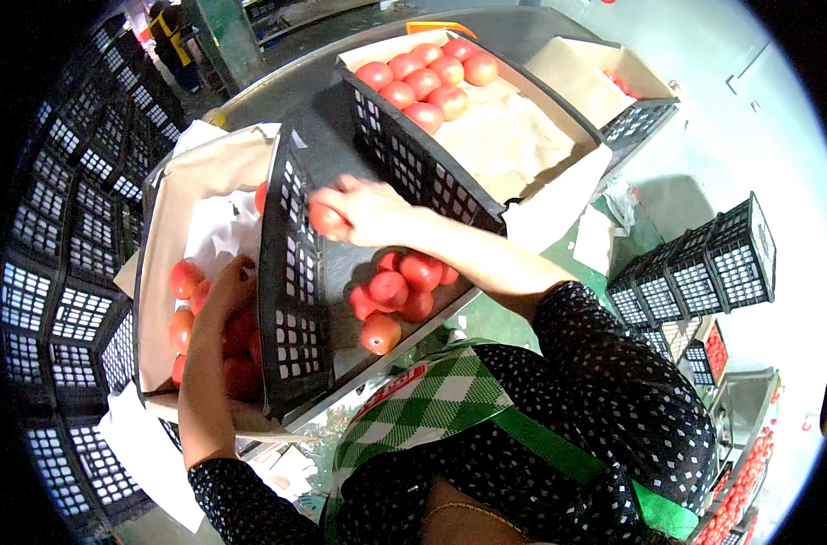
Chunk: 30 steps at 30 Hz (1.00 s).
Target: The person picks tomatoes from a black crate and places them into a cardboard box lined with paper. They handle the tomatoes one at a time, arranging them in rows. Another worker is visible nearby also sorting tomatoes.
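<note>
My right hand (369, 210) is closed around a red tomato (327, 219), just outside the wall of the left crate and above the dark table. My left hand (235, 283) reaches into that paper-lined black plastic crate (297, 272), over a group of tomatoes (181, 330) at its near end. Its fingers are in shadow, and whether they grip anything is unclear. On the table beneath my right forearm lies a loose pile of tomatoes (389, 289). Behind my right hand, a second lined crate (423, 178) holds rows of tomatoes (423, 83) at its far end and bare lining paper (502, 143).
A smaller lined crate (577, 68) with some red produce stands at the far right. Stacked black crates (86, 259) rise on the left, and more crates (699, 266) stand to the right. A sorting trough (747, 470) of tomatoes runs at lower right. Another person (171, 44) is far off.
</note>
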Tool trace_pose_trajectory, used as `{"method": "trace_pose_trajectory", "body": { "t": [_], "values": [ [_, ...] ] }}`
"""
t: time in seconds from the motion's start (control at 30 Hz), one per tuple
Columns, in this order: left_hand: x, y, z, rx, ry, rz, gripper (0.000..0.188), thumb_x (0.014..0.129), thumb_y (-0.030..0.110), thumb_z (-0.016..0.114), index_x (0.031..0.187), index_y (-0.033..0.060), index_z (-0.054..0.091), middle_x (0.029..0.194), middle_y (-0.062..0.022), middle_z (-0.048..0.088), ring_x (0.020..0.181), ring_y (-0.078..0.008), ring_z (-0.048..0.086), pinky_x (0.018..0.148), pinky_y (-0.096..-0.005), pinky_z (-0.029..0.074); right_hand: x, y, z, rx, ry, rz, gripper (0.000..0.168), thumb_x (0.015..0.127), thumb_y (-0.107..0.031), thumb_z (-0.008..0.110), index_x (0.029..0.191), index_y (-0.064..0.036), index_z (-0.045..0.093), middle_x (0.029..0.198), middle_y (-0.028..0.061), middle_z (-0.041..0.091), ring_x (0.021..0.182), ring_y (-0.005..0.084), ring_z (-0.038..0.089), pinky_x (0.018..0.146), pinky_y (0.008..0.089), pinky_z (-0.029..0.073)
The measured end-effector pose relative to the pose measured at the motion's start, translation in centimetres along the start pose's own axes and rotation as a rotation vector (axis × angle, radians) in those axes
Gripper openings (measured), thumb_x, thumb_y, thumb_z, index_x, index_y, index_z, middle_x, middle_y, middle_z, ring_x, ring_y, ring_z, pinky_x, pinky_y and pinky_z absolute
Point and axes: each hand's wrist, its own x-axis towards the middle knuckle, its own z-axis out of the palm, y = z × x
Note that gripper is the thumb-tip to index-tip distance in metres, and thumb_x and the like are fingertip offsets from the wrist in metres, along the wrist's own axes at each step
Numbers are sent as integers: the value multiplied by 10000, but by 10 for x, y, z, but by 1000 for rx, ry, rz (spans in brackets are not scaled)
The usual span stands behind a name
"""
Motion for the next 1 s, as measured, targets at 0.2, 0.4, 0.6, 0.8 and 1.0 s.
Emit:
{"method": "trace_pose_trajectory", "body": {
  "t": [0.2, 0.4, 0.6, 0.8, 1.0],
  "values": [
    [-27, -24, -4, -63, 53, -100, 260, 846, 145, 633, 1065, 14, 584, 828, -190, 645, 744, -273, 629, 693, -374, 499, 25, 19, -130, 40, 321, 4, 716, 749, -362, 761, 1338, -100, 450, 1230, 224, 565, 1172, 379, 550, 960, 408, 467],
    [-8, -1, 6, -140, 92, -21, 274, 831, 172, 670, 1045, 18, 593, 836, -191, 652, 757, -258, 636, 699, -361, 498, 9, 223, -166, 4, 551, 448, 843, 668, -464, 803, 1284, -19, 439, 1134, 247, 633, 1084, 361, 621, 939, 412, 479],
    [-35, 66, -17, -15, 84, -124, 310, 817, 196, 705, 1048, 25, 591, 821, -166, 659, 770, -237, 647, 706, -357, 501, 14, 257, -133, -189, 203, 568, 708, 800, -337, 738, 1418, -165, 437, 1258, 210, 588, 1148, 351, 581, 982, 391, 458],
    [-39, 61, -13, -65, 81, -111, 274, 836, 169, 673, 1046, 19, 582, 812, -166, 653, 741, -247, 636, 689, -364, 496, 19, 236, -139, -330, 43, 560, 675, 871, -394, 629, 1461, -178, 382, 1267, 227, 579, 1160, 381, 569, 987, 430, 447],
    [-38, 45, -17, 9, 84, -44, 234, 866, 143, 614, 1053, 6, 578, 827, -187, 646, 753, -264, 636, 695, -368, 496, 23, 262, -128, -344, 84, 536, 696, 875, -404, 613, 1475, -171, 348, 1314, 235, 538, 1155, 394, 567, 984, 446, 447]
  ]
}}
